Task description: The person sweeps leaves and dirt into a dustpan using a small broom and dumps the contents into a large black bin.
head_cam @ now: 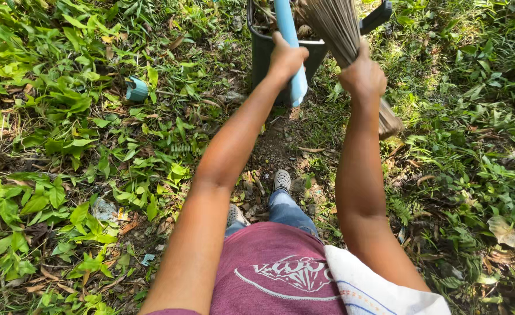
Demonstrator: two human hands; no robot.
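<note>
— What has the left hand (285,58) got?

— It's closed tight around a light blue handle (290,41) that runs from the far edge down toward the person, leaning slightly right, its end just below the fist.

— And the right hand (362,76)?

— Wrapped fully around a bundled stick broom (342,35); the bundle slants from far left to near right, its end sticking out below the hand.

— Beyond them?

— A dark bin (263,52) on the far side, touching both, on leafy ground (65,175).

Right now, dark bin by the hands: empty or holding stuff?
Holding stuff. Brown dry debris shows inside the dark bin behind the light blue handle in the left hand. How full: cannot tell.
</note>
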